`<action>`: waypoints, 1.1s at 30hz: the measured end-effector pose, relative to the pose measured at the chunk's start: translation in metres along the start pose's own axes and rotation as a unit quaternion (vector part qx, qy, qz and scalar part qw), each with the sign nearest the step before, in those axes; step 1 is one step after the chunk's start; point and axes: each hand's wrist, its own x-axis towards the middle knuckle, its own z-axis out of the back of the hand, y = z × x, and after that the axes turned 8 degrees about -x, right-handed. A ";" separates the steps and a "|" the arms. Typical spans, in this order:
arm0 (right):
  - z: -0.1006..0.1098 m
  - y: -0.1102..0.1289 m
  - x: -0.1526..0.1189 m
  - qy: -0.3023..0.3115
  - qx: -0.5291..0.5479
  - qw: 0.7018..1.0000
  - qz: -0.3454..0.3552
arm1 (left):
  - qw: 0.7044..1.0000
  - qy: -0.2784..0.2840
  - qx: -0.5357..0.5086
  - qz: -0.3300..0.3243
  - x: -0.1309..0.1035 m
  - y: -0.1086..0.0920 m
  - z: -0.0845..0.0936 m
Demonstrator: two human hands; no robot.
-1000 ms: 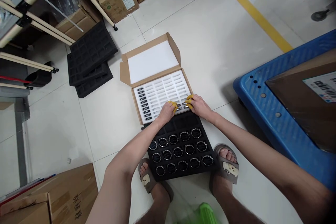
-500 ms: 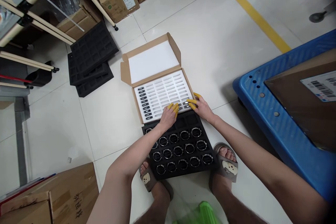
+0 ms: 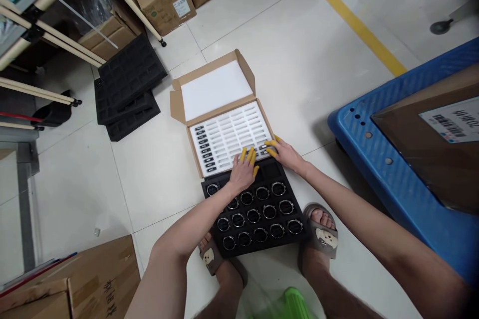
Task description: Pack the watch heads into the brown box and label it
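An open cardboard box [image 3: 193,151] holds a white foam insert [image 3: 230,129] with rows of narrow slots. Small dark bar-shaped pieces [image 3: 204,145] fill its left column, and a few more [image 3: 264,146] lie at the lower right. My left hand [image 3: 243,172], yellow covers on its fingertips, is spread over the insert's lower edge. At the right edge, my right hand [image 3: 285,153] touches the insert beside the small pieces, its covered fingers slightly apart. Below, a black foam tray [image 3: 269,172] carries round metal rings [image 3: 253,216], like watch cases; my left arm hides some.
Black foam trays [image 3: 130,77] lie stacked at the left, by a rack [image 3: 71,52] and cartons [image 3: 164,2]. At the right stands a blue platform [image 3: 359,124] bearing a brown carton [image 3: 422,144]. Another carton [image 3: 101,279] is at lower left; a green object [image 3: 295,304] is between my feet.
My left hand has opened out, its fingers spreading and its thumb swinging down over the black tray. My right hand stays almost where it was. The view has shifted slightly.
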 end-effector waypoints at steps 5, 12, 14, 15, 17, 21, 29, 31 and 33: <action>-0.008 0.015 0.003 -0.077 0.004 0.994 -0.079 | 1.000 -0.009 -0.003 0.021 0.000 -0.002 0.001; -0.017 0.030 0.009 -0.117 -0.046 0.978 -0.164 | 0.999 -0.006 -0.011 0.044 0.000 -0.009 0.004; -0.017 0.029 0.008 -0.120 -0.043 0.978 -0.166 | 0.999 -0.008 -0.007 0.049 0.001 -0.012 0.004; -0.018 0.028 0.007 -0.125 -0.036 0.978 -0.166 | 0.999 -0.007 -0.004 0.050 0.002 -0.013 0.003; -0.019 0.025 0.006 -0.137 -0.016 0.976 -0.167 | 0.999 -0.003 0.004 0.045 0.003 -0.014 0.003; -0.019 0.024 0.006 -0.124 0.004 0.977 -0.176 | 1.000 0.011 0.012 0.021 0.002 -0.012 0.003; -0.008 0.045 -0.016 -0.150 -0.067 0.976 -0.140 | 0.999 -0.001 -0.032 0.042 0.006 -0.001 0.011; -0.005 0.051 -0.022 -0.154 -0.097 0.973 -0.145 | 0.998 -0.008 -0.053 0.045 0.015 0.012 0.018; -0.002 0.056 -0.023 -0.143 -0.120 0.973 -0.139 | 0.997 0.000 -0.060 0.044 0.028 0.027 0.023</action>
